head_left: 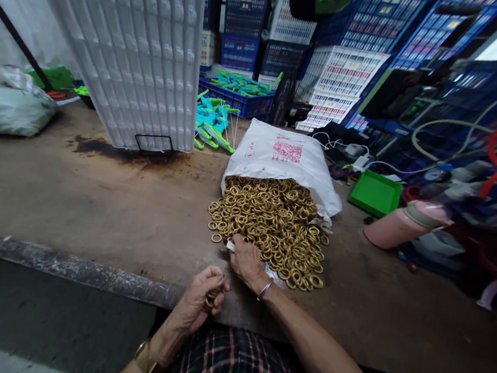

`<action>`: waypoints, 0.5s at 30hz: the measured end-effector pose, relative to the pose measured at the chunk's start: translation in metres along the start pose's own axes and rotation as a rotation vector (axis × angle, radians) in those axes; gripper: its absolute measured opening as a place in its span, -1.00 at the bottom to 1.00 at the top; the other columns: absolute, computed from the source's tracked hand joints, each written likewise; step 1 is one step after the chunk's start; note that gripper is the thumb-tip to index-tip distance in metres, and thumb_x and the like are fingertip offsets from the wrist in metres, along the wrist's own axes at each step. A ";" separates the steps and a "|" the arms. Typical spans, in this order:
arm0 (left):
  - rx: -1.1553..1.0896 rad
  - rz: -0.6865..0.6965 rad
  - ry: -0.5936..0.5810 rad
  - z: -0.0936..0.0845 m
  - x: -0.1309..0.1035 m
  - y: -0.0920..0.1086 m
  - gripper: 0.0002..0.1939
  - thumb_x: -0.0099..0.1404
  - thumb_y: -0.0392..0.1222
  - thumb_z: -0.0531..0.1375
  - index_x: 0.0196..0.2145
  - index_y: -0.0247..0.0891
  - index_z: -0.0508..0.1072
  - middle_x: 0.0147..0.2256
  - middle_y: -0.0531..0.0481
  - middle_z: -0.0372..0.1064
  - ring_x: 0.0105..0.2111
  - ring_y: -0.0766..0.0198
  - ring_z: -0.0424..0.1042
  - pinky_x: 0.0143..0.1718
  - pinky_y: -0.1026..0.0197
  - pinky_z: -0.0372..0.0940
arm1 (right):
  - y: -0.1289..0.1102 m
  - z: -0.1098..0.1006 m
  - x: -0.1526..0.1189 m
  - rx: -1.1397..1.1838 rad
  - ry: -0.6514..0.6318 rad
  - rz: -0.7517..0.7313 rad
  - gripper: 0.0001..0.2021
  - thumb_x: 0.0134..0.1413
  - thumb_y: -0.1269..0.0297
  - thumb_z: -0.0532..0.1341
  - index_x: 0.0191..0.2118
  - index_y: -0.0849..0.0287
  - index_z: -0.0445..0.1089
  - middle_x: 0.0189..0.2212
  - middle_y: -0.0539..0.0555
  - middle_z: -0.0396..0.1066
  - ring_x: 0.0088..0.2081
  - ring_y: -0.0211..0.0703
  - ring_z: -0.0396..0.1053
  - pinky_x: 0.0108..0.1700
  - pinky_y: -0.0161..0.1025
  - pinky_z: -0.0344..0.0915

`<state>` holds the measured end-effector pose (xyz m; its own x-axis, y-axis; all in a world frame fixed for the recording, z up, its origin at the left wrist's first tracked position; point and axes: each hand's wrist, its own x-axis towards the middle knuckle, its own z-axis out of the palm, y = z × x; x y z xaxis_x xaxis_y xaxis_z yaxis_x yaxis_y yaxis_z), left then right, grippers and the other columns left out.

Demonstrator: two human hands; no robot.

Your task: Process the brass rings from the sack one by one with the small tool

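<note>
A heap of brass-coloured rings (267, 212) spills from the mouth of a white woven sack (262, 146) on the table. My left hand (202, 295), wearing a gold watch, is curled around several rings (210, 300) near the table's front edge. At the heap's near left side, my right hand (246, 261) has its fingers closed on a small white piece with a dark end (230, 245); its exact kind does not show. A single loose ring (216, 238) lies just beyond that piece.
A tall ribbed translucent panel (154, 68) stands on the table at left. Turquoise and green plastic parts (215, 120) lie behind the sack. To the right are a green tray (376, 193) and a pink bottle (406, 223). Stacked crates (245, 18) fill the back.
</note>
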<state>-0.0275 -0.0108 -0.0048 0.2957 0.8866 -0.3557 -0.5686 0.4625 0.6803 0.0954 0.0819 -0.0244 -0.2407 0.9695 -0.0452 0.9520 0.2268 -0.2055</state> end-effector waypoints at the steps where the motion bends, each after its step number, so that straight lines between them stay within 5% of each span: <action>1: -0.014 -0.015 -0.002 -0.001 0.000 0.000 -0.76 0.09 -0.13 0.21 -0.38 -0.26 0.21 -0.48 0.08 0.30 -0.70 0.53 0.14 -0.73 0.44 -0.02 | 0.002 0.001 0.000 0.008 0.000 0.000 -0.88 0.12 0.35 0.00 -0.24 0.19 0.22 -0.45 0.10 0.43 -0.43 -0.18 0.39 -0.46 -0.32 -0.03; 9: -0.196 -0.139 -0.025 -0.011 0.004 0.004 -0.75 0.02 -0.24 0.24 -0.32 -0.29 0.29 -0.45 0.02 0.32 -0.64 0.51 0.18 -0.70 0.46 -0.03 | 0.017 -0.007 -0.014 0.196 0.021 -0.047 -0.89 0.00 0.43 0.02 -0.33 0.19 0.25 -0.53 0.01 0.33 -0.50 -0.28 0.23 -0.45 -0.33 -0.06; 15: -0.202 -0.115 -0.009 -0.008 0.004 0.007 -0.75 -0.01 -0.21 0.26 -0.45 -0.29 0.23 -0.40 0.03 0.32 -0.62 0.51 0.19 -0.71 0.47 -0.06 | 0.026 -0.018 -0.023 0.863 -0.075 0.093 -0.82 -0.01 0.26 0.03 -0.56 0.15 0.07 -0.66 -0.14 0.02 -0.61 -0.38 -0.02 -0.55 -0.39 -0.08</action>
<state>-0.0362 -0.0042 -0.0069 0.3736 0.8283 -0.4175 -0.6727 0.5518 0.4930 0.1291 0.0674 -0.0116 -0.2101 0.9650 -0.1570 0.4998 -0.0320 -0.8655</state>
